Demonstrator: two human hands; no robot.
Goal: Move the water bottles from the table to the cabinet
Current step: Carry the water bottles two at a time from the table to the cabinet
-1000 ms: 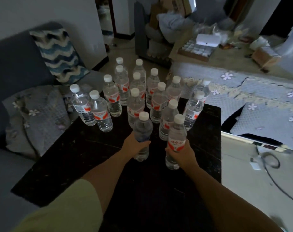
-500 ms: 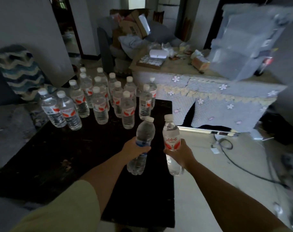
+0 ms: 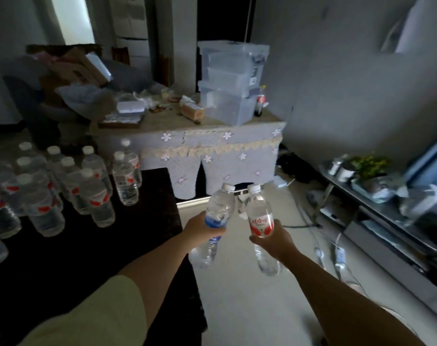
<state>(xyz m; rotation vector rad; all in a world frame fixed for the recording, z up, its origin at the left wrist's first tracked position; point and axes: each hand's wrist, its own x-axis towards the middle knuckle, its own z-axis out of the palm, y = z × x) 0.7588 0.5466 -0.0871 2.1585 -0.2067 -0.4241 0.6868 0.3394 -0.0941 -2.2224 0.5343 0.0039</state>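
My left hand (image 3: 199, 229) grips a clear water bottle with a blue label (image 3: 218, 213) round its middle, tilted a little to the right. My right hand (image 3: 271, 239) grips a second bottle with a red label (image 3: 259, 216), held upright. Both bottles hang in the air over the pale floor, just right of the dark table (image 3: 147, 216). Several more water bottles (image 3: 87, 186) with white caps stand on the table at the left. A low grey cabinet (image 3: 377, 221) runs along the right wall.
A side table with a flowered lilac cloth (image 3: 212, 151) stands ahead, bearing stacked clear plastic bins (image 3: 231, 81) and clutter. Cables (image 3: 319, 248) trail over the floor by the low cabinet, which carries a small plant (image 3: 368, 166) and a screen.
Both hands lifted their bottles off the table and carried them right, out over the floor. My view swung right, bringing the low cabinet into sight.
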